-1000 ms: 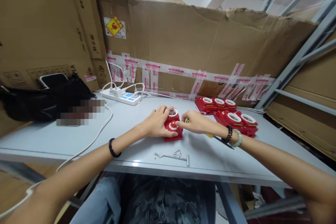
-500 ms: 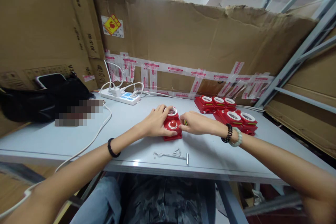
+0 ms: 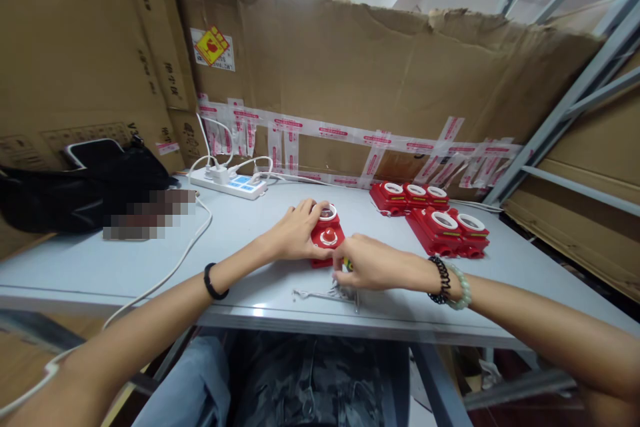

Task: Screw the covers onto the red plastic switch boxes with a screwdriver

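My left hand [image 3: 305, 230] holds a red device [image 3: 329, 236] upright on the table, fingers over its far end and thumb along the near side. The device has a white-ringed round window and a red knob in a white ring. Just right of its near corner is my right hand [image 3: 373, 263], curled with thumb and forefinger close together. A small yellow-and-green thing [image 3: 349, 265] shows inside that hand, mostly covered. Below the fingertips lie several small screws [image 3: 339, 291] and a metal T-handle wrench [image 3: 320, 295]. Whether the fingertips touch a screw is unclear.
More red devices [image 3: 407, 199] stand in two groups at the back right. A white power strip [image 3: 230, 183] with plugs and cables is at the back left. A black bag [image 3: 85, 177] lies on the left. Cardboard [image 3: 320, 60] walls the table's back.
My right hand has moved from the device's right side toward me and down, over the screws and wrench. The yellow-and-green thing moved with it. My left hand stays on the red device.
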Motion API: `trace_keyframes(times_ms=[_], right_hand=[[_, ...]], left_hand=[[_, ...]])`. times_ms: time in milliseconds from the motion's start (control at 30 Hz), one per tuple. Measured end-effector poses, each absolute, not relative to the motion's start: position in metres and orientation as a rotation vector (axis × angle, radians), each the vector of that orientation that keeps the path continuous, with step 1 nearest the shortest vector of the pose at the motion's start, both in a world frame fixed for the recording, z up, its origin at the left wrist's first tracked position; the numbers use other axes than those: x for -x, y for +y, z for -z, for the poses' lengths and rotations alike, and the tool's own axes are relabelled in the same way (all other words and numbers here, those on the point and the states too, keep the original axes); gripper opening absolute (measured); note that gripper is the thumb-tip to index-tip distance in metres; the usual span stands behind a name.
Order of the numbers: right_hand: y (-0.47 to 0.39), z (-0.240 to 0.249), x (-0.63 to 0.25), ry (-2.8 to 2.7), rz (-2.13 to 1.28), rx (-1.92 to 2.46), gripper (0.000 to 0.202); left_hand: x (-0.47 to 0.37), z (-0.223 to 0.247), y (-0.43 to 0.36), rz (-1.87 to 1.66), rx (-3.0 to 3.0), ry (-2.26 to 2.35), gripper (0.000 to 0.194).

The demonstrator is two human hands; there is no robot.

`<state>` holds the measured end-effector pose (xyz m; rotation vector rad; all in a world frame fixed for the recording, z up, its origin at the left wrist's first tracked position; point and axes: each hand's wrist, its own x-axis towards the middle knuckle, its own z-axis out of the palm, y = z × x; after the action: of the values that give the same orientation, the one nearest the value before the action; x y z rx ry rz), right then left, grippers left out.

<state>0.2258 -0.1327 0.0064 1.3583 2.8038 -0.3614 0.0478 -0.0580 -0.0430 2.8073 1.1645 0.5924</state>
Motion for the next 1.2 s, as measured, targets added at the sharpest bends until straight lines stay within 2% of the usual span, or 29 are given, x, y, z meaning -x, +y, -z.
trace_keyframes(times_ms=[233,433,500,567,667,733,833,967,1200], right_hand=[[-0.138,-0.003,-0.224,2.801,0.212,-1.351,0.022],[-0.135,-0.036,-0.232,3.106,0.392,-1.561,0.024],[-0.132,-0.047,-0.232,3.329,0.439,-1.680,0.024],[-0.128,-0.056,-0.229,3.557,0.642,-1.797,0.027],[-0.119,-0.059,-0.222,3.762,1.222,-1.847,0.035],[-0.112,-0.057,-0.216,3.837,1.543,-1.754,0.038],[-0.101,-0.049,-0.210,3.912,1.797,-1.638,0.043],[-0.093,-0.041,-0.206,3.963,1.934,-1.592,0.044],[-0.089,-0.034,-0.205,3.935,1.779,-1.785,0.046]], left_hand=[[-0.047,0.043,-0.056,-0.578,-2.815,1.166,0.094],[-0.034,0.035,-0.056,-0.545,-2.889,1.079,0.099],[-0.029,0.031,-0.056,-0.531,-2.884,1.046,0.095],[-0.026,0.028,-0.055,-0.529,-2.868,1.056,0.085],[-0.025,0.027,-0.053,-0.627,-2.866,1.098,0.072],[-0.026,0.029,-0.051,-0.712,-2.802,1.023,0.069],[-0.028,0.033,-0.051,-0.726,-2.590,0.835,0.069],[-0.031,0.035,-0.052,-0.689,-2.529,0.762,0.065],[-0.034,0.037,-0.052,-0.723,-2.569,0.779,0.060]])
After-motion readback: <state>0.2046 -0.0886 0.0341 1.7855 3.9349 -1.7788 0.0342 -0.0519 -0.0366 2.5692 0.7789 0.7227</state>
